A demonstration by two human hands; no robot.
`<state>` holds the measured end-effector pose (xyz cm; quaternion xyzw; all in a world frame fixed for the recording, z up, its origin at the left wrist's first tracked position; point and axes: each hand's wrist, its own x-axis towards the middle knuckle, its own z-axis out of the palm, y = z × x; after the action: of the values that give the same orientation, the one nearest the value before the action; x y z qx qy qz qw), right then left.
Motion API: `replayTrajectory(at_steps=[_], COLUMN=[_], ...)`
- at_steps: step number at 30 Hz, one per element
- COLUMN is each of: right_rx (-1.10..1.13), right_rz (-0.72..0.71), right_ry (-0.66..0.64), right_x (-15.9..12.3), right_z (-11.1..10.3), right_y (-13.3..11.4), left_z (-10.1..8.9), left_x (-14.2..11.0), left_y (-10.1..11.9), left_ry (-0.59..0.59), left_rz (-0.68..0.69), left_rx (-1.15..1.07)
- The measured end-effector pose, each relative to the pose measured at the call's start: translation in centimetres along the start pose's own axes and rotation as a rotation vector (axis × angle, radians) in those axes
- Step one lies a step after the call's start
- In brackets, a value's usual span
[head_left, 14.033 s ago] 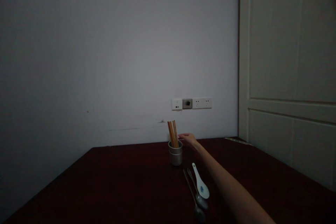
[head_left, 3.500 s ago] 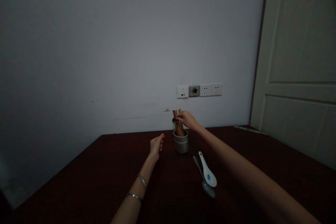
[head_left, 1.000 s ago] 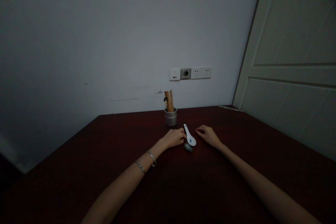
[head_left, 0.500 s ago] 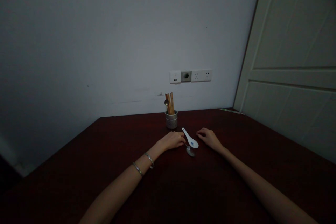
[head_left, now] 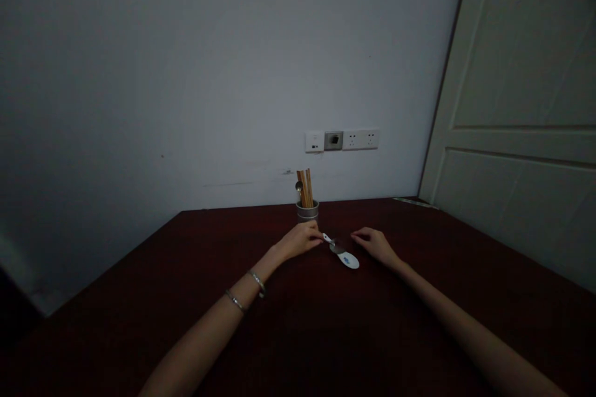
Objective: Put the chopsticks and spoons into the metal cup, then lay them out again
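My left hand [head_left: 302,239] is closed on the handle of a metal spoon [head_left: 339,249], its bowl pointing right. That bowl overlaps the middle of a white soup spoon [head_left: 350,260] with a blue mark, which lies slantwise on the table. Whether the two spoons touch I cannot tell. To the right, my right hand [head_left: 374,244] rests near the spoons, fingers loosely bent and pointing left, with nothing seen in them. Behind my left hand stands a grey utensil holder [head_left: 307,212], its lower part hidden by that hand. It contains several wooden chopsticks [head_left: 305,188] and a small metal spoon [head_left: 298,186].
The dark red table [head_left: 288,329] meets a pale wall [head_left: 233,74] at the back. Sockets and a switch [head_left: 342,140] are set in the wall above the holder. A white panelled door [head_left: 521,105] stands along the right side. A thin strip [head_left: 414,202] lies at the table's far right edge.
My left hand has moved the metal spoon away from me, from in front of the white soup spoon to over its middle. My right hand has stayed about where it was.
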<state>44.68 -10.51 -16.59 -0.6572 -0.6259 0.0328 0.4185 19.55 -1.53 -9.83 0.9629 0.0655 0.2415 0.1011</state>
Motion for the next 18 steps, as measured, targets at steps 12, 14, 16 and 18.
replayTrajectory(at_steps=[12, 14, 16, 18], right_rx=[0.267, 0.337, 0.396, 0.453], right_rz=[-0.083, -0.073, -0.055, -0.033], right_ry=[0.204, 0.228, 0.25, 0.259], right_x=[6.2, 6.9, 7.4, 7.7], right_z=[-3.2, -3.4, -3.5, -3.5], right_y=[-8.5, -9.4, -10.1, -10.5], left_z=[-2.1, -2.2, -2.2, -2.2], left_x=[3.1, 3.4, 3.6, 3.5], left_y=[-0.8, -0.7, -0.5, -0.4], left_ry=[0.517, 0.567, 0.595, 0.607], left_rz=[-0.477, -0.577, -0.65, -0.678], left_rx=[-0.494, -0.642, -0.769, -0.867])
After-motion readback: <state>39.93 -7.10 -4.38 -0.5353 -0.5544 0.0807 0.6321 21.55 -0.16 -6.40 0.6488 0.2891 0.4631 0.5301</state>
